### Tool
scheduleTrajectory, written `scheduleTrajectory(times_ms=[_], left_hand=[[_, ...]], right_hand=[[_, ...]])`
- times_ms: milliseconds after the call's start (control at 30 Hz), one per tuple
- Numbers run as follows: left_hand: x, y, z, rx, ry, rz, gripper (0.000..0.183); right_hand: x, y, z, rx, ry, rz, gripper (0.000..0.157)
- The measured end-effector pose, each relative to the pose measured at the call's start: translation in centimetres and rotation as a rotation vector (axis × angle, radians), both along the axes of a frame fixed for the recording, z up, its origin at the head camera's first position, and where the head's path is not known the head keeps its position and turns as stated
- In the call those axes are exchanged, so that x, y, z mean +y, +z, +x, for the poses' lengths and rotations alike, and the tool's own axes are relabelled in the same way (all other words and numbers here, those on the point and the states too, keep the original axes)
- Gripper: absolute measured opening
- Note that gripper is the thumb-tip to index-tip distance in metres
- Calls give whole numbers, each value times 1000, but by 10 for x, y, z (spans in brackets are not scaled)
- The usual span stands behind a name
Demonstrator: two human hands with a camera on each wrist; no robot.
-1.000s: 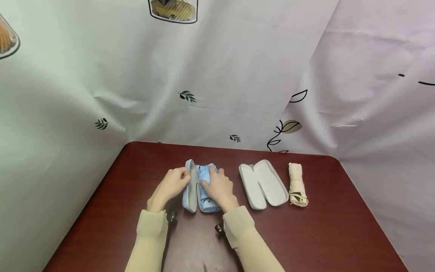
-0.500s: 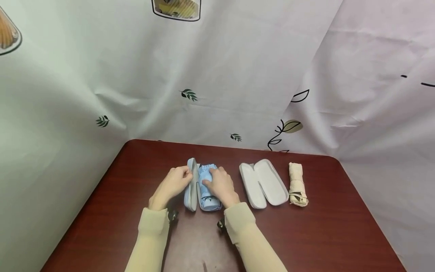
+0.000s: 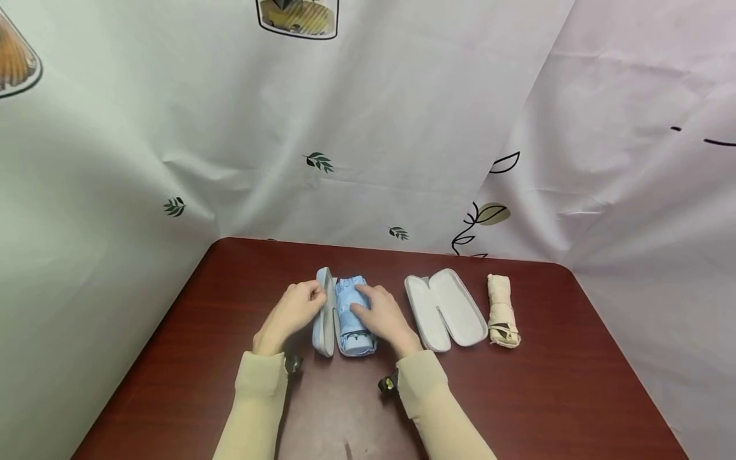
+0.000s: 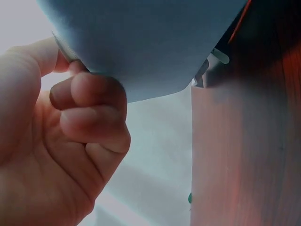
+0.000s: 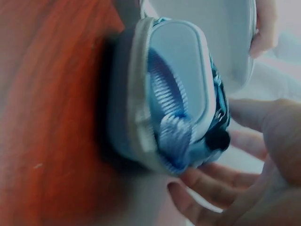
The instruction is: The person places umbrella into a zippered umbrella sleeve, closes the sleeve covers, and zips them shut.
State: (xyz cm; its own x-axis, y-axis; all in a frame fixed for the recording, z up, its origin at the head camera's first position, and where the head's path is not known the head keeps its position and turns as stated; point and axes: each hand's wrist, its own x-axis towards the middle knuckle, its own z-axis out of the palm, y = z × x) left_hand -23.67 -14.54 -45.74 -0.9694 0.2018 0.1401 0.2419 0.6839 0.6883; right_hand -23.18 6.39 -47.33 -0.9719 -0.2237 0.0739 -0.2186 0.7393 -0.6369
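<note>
A compact folded blue umbrella (image 3: pixel 348 300) lies in one half of a pale blue zip case (image 3: pixel 322 335), whose lid stands tilted up on the left. My left hand (image 3: pixel 294 312) pinches the lid's upper edge between thumb and curled fingers; the lid's outside (image 4: pixel 141 42) fills the top of the left wrist view. My right hand (image 3: pixel 390 316) is at the umbrella's right side, fingers spread and loosely bent. In the right wrist view, the umbrella's flat handle end (image 5: pixel 181 70) and its blue wrist strap (image 5: pixel 174 136) face the camera, with the fingertips close beside the case.
Right of my right hand, a second case (image 3: pixel 460 310), white inside, lies open on the dark red table (image 3: pixel 552 383). Beside it is a rolled cream umbrella (image 3: pixel 502 310) with a strap. A patterned white cloth (image 3: pixel 402 128) hangs behind the table.
My right hand has loosened from the blue umbrella and shifted a little to the right, showing more of it. My left hand keeps its pinch on the lid.
</note>
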Motion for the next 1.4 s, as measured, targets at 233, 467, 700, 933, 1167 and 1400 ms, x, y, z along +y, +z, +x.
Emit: scheduleTrajectory(times_ms=[233, 467, 700, 933, 1167, 1400], left_hand=[[0, -1, 0, -11, -3, 3, 21], [-2, 0, -1, -9, 11, -2, 21], [-1, 2, 1, -27, 9, 2, 20], [-1, 1, 0, -8, 11, -2, 20], [-2, 1, -1, -47, 1, 9, 20], [-4, 1, -1, -85, -6, 41, 18]], right_hand=[[18, -8, 9, 12, -8, -112, 42], [33, 3, 22, -72, 86, -61, 40], [46, 5, 34, -171, 189, -53, 30], [45, -9, 35, -185, 169, -123, 14], [38, -16, 36, -201, 64, -285, 5], [32, -18, 38, -230, -44, -414, 3]])
